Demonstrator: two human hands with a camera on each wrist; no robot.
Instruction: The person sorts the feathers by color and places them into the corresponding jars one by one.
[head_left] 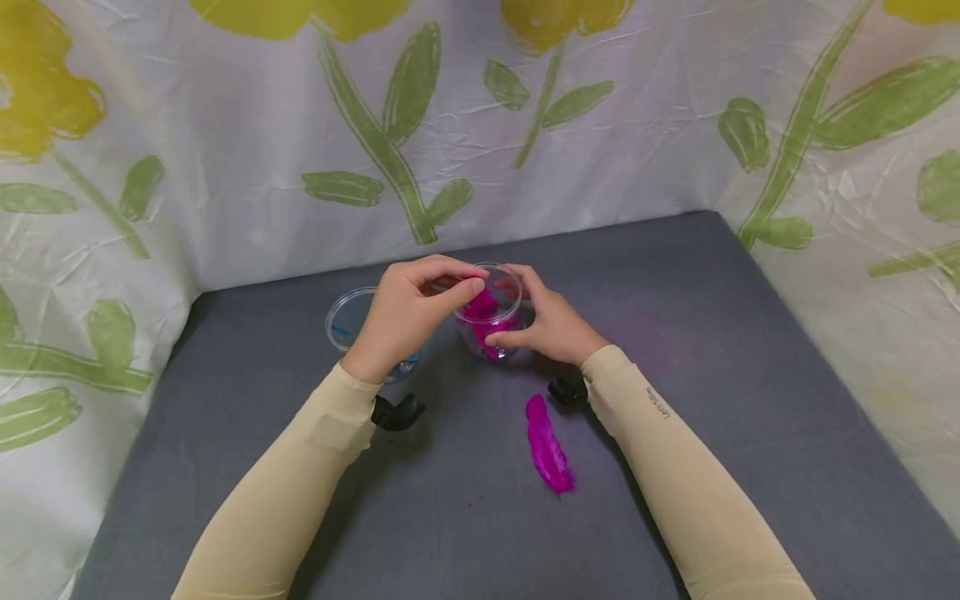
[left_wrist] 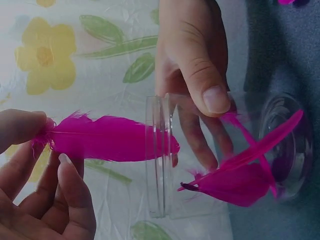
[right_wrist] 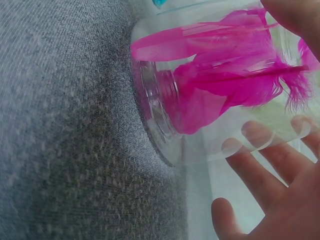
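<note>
Between thumb and fingertips, my left hand (head_left: 408, 304) pinches a magenta feather (left_wrist: 100, 137) by its fluffy end. The feather's other end pokes through the mouth of a clear plastic jar (left_wrist: 159, 202). My right hand (head_left: 558, 323) grips this jar around its side, thumb in front and fingers behind, as it stands upright on the table. Several magenta feathers (right_wrist: 215, 95) lie inside it, leaning different ways. Another magenta feather (head_left: 550, 450) lies loose on the table, in front of the jar and near my right wrist.
A second clear jar (head_left: 347, 346) stands to the left, partly hidden by my left hand, with something blue (head_left: 408, 362) in it. The dark grey table (head_left: 465, 542) ends at a white curtain (head_left: 247, 167) printed with yellow flowers. Black straps (head_left: 397, 412) sit at both wrists.
</note>
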